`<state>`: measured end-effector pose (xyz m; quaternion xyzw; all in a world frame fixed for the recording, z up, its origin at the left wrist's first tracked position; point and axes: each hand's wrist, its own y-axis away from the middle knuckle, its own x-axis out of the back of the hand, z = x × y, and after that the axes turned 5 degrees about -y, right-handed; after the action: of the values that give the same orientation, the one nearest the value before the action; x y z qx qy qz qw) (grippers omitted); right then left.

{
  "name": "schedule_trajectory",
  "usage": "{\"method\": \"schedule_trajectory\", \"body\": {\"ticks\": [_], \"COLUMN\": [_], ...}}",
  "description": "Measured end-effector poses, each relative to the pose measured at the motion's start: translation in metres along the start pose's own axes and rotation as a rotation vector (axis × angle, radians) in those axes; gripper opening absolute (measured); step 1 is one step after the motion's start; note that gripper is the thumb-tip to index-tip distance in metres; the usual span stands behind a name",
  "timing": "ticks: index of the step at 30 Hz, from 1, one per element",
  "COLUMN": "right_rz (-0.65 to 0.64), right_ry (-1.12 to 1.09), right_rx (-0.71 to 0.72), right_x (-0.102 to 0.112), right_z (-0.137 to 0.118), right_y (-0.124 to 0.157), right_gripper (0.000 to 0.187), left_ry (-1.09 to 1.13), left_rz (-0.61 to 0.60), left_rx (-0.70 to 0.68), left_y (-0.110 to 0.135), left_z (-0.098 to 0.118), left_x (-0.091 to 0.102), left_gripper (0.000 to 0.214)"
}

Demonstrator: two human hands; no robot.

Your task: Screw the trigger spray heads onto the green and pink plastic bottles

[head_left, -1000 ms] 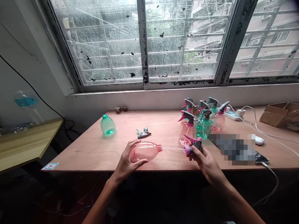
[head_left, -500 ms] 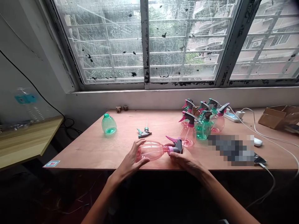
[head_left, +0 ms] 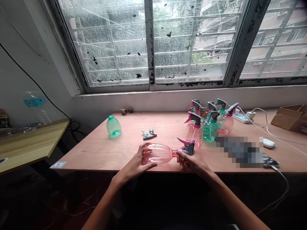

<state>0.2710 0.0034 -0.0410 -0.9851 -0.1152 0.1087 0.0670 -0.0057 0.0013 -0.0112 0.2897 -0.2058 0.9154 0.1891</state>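
A clear pink spray bottle [head_left: 159,154] lies sideways in the air above the table's front edge, its base to the left. My left hand [head_left: 137,163] is closed round its base end. At the neck, my right hand [head_left: 193,162] grips the collar of the grey and pink spray head [head_left: 189,148], which sits on the bottle's mouth; some of its fingers are hidden. Behind my hands a loose green and grey spray head [head_left: 149,135] rests on the table, thin tube pointing up. Further left stands a green bottle [head_left: 114,126] without a spray head.
Several pink and green spray bottles [head_left: 210,130] with heads stand together right of my hands. Beyond them are a power strip [head_left: 241,118], a cardboard box [head_left: 287,117], a white mouse [head_left: 269,143] and a phone [head_left: 271,160] on a cable. A lower side table [head_left: 35,143] stands left.
My right hand's fingers have shifted round the collar, and the spray head has turned slightly. The bottle stays held by both hands. The whole view has shifted a little.
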Motion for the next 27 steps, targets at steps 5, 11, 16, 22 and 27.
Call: {"method": "schedule_trajectory", "body": {"ticks": [5, 11, 16, 22, 27], "right_rz": [-0.037, -0.006, -0.001, -0.033, -0.050], "right_ry": [-0.063, -0.110, -0.099, -0.080, -0.025], "right_rx": [-0.005, -0.077, -0.015, 0.017, 0.040], "right_x": [0.002, 0.009, 0.009, 0.008, 0.009], "right_z": [-0.001, 0.001, 0.002, 0.001, 0.002], "right_y": [-0.001, -0.002, 0.000, 0.003, 0.002], "right_gripper": [0.035, 0.035, 0.030, 0.029, 0.029], "left_ry": [-0.029, 0.077, 0.128, 0.210, 0.207], "left_rz": [0.040, -0.071, -0.135, -0.142, -0.190], "left_rx": [-0.002, -0.003, -0.018, 0.060, -0.041], "left_y": [-0.002, -0.012, -0.014, -0.013, -0.010], "left_z": [-0.008, 0.000, 0.000, -0.006, -0.005], "left_x": [-0.001, -0.003, -0.006, 0.000, 0.000], "left_gripper": [0.102, 0.089, 0.094, 0.066, 0.101]}}
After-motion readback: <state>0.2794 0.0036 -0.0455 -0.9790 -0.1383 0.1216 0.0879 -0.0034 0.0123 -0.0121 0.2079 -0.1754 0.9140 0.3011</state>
